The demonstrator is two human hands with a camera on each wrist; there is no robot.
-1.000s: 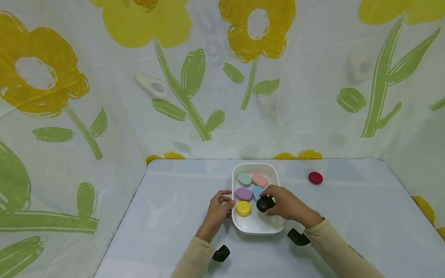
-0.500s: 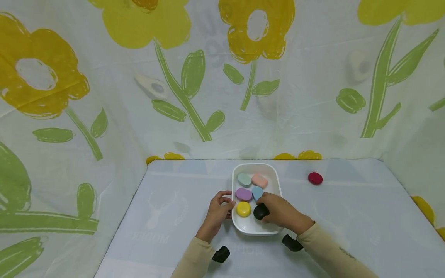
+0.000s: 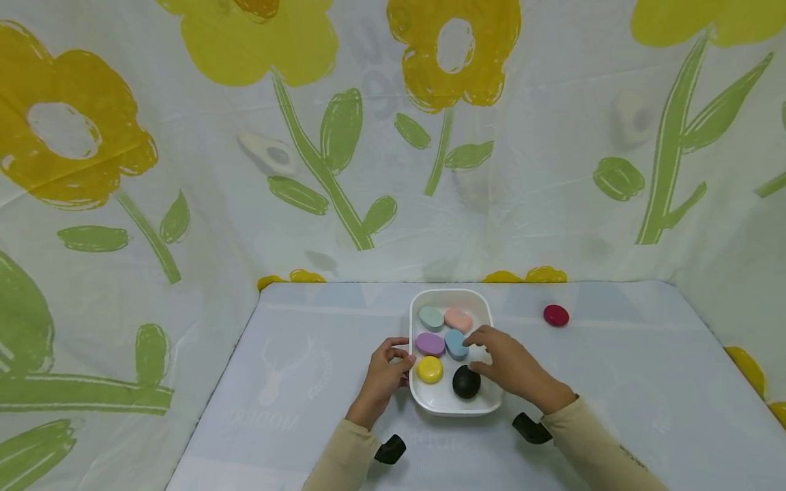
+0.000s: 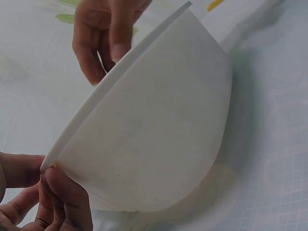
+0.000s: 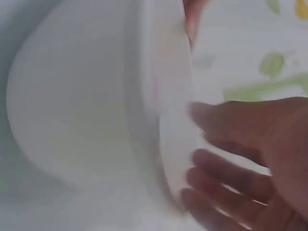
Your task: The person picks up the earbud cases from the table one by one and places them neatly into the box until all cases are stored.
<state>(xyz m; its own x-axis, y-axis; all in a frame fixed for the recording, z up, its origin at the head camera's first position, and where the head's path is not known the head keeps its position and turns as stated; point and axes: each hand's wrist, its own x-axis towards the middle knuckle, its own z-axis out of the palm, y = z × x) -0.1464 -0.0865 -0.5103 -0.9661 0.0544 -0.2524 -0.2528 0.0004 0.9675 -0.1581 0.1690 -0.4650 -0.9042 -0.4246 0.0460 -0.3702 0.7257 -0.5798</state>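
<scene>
A white rectangular tub with rounded corners stands on the table. My left hand pinches its rim on the left side, thumb and fingers either side of the lip in the left wrist view. Above the tub's right side hovers my right hand, fingers loosely bent and holding nothing. Just below its fingertips lies a black rounded, soap-like piece. The tub also holds pieces in yellow, purple, blue, pale green and pink. The right wrist view is blurred.
A dark red oval piece lies on the table, back right of the tub. Flower-printed cloth hangs behind and at both sides. A black wrist mount sticks out by each sleeve.
My right hand has set the black piece down at the tub's front right, let go and drawn back up to the right. The left hand has stayed at the rim.
</scene>
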